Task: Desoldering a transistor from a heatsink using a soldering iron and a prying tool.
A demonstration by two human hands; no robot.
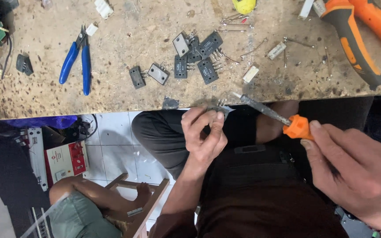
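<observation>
Your left hand (203, 132) pinches a small black component (219, 109) just below the worn wooden surface (133, 35); your right hand (358, 172) closes on an orange-handled soldering iron (283, 121). Blue pliers (78, 59) and loose transistors (195, 57) lie above; white floor tiles (111, 150) below.

1. The single head-worn camera is looking steeply down, close over the person's lap and both hands.
2. It is facing the workbench (133, 94), whose edge is spanning the frame toward 12 o'clock.
3. The tiled floor (111, 152) is showing toward 8 o'clock.
</observation>
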